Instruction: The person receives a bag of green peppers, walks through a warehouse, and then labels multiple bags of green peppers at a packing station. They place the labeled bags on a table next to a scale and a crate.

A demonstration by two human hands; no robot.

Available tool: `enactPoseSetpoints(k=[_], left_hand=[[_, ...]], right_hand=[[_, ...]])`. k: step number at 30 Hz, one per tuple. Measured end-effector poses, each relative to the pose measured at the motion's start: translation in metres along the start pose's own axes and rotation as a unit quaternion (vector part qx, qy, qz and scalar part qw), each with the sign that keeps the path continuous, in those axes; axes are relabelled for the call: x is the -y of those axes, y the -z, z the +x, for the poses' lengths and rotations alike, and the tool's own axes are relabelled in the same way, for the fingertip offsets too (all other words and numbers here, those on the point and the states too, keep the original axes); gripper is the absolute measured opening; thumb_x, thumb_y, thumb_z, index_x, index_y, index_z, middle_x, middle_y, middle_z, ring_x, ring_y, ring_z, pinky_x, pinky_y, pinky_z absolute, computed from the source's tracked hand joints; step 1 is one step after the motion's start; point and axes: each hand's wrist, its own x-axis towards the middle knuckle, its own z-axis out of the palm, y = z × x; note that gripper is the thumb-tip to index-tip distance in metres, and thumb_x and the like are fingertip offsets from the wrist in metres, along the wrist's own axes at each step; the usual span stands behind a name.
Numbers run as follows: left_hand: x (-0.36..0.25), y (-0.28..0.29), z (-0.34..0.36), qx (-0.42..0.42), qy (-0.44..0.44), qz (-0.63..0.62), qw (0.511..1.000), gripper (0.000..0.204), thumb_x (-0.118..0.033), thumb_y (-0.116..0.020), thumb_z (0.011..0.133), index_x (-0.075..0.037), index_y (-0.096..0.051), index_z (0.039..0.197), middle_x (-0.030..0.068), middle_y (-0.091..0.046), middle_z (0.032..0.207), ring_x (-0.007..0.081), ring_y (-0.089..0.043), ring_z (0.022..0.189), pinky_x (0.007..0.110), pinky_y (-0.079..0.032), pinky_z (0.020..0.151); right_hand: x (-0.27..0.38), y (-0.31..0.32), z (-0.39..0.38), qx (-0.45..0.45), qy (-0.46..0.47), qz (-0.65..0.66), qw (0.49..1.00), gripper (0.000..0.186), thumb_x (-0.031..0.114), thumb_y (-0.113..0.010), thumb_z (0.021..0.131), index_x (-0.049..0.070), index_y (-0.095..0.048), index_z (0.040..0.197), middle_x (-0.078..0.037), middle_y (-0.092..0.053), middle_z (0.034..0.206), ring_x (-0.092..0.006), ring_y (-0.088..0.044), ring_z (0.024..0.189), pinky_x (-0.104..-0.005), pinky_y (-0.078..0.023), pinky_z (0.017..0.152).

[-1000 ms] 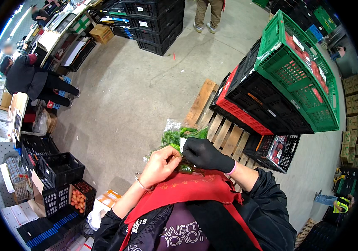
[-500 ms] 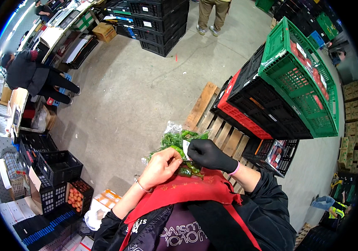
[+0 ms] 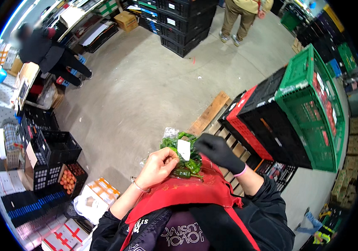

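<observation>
My bare left hand [image 3: 160, 165] pinches the lower left part of a clear bag [image 3: 171, 132] of long green peppers [image 3: 191, 167], held at waist height in front of my red apron [image 3: 179, 196]. A white label [image 3: 183, 149] lies on the bag, uncovered in the middle. My right hand [image 3: 216, 152], in a black glove, is beside the bag's upper right, right of the label, fingers bent and softened by blur; whether they grip the bag is unclear.
Stacked green, red and black crates [image 3: 304, 108] stand on a wooden pallet [image 3: 210, 111] at right. Black crates [image 3: 57, 146] and a crate of round orange produce [image 3: 68, 180] sit at left. One co-worker [image 3: 47, 54] bends at the bench; another person [image 3: 237, 21] stands ahead beyond the floor [image 3: 137, 92].
My right hand has shifted right, off the label, which now shows more fully. My left hand still pinches the bag. The view has turned, so the surroundings sit differently in the picture.
</observation>
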Motion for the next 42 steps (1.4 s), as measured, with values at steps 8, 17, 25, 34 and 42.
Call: enactPoseSetpoints(k=[8, 17, 25, 34, 42], left_hand=[[-0.015, -0.014, 0.044, -0.1, 0.008, 0.019, 0.995, 0.009, -0.008, -0.063, 0.08, 0.0, -0.06, 0.081, 0.005, -0.052, 0.06, 0.01, -0.044, 0.053, 0.027, -0.039, 0.051], [-0.034, -0.021, 0.072, -0.157, 0.049, 0.008, 0.986, 0.009, -0.008, -0.063, 0.079, 0.0, -0.059, 0.082, 0.0071, -0.054, 0.065, 0.0148, -0.049, 0.055, 0.029, -0.041, 0.053], [-0.013, 0.01, 0.094, -0.217, 0.02, 0.017, 0.976, 0.007, -0.007, -0.062, 0.08, -0.001, -0.058, 0.08, 0.0034, -0.048, 0.059, 0.0096, -0.041, 0.053, 0.027, -0.037, 0.05], [0.062, 0.119, 0.111, -0.278, 0.005, 0.006, 0.96, 0.007, -0.006, -0.063, 0.08, -0.001, -0.058, 0.079, 0.0041, -0.048, 0.061, 0.0102, -0.041, 0.053, 0.026, -0.036, 0.049], [0.176, 0.311, 0.11, -0.317, -0.039, 0.032, 0.947, 0.008, -0.004, -0.063, 0.081, 0.0, -0.056, 0.082, 0.0094, -0.053, 0.07, 0.0172, -0.051, 0.056, 0.03, -0.042, 0.052]], right_hand=[[-0.014, 0.014, 0.06, 0.065, 0.166, -0.066, 0.982, 0.014, 0.012, -0.069, 0.076, 0.004, -0.059, 0.081, -0.012, -0.057, 0.072, -0.0274, -0.058, 0.061, -0.0351, -0.043, 0.053], [-0.03, 0.05, 0.112, 0.188, 0.093, 0.043, 0.977, 0.011, 0.009, -0.06, 0.082, 0.0, -0.055, 0.077, -0.009, -0.054, 0.065, -0.0171, -0.055, 0.058, -0.0318, -0.042, 0.053], [-0.034, 0.043, 0.174, 0.293, -0.057, 0.124, 0.946, 0.013, 0.01, -0.058, 0.085, -0.001, -0.057, 0.078, -0.004, -0.059, 0.066, -0.0088, -0.054, 0.059, -0.0262, -0.043, 0.054], [-0.032, -0.018, 0.306, 0.264, -0.104, 0.204, 0.937, 0.019, 0.013, -0.05, 0.086, 0.001, -0.056, 0.073, -0.001, -0.051, 0.061, -0.007, -0.044, 0.053, -0.0237, -0.036, 0.049], [-0.011, -0.224, 0.463, 0.348, 0.187, -0.072, 0.916, 0.023, 0.026, -0.063, 0.084, 0.004, -0.058, 0.078, -0.01, -0.057, 0.068, -0.0207, -0.056, 0.06, -0.0329, -0.044, 0.056]])
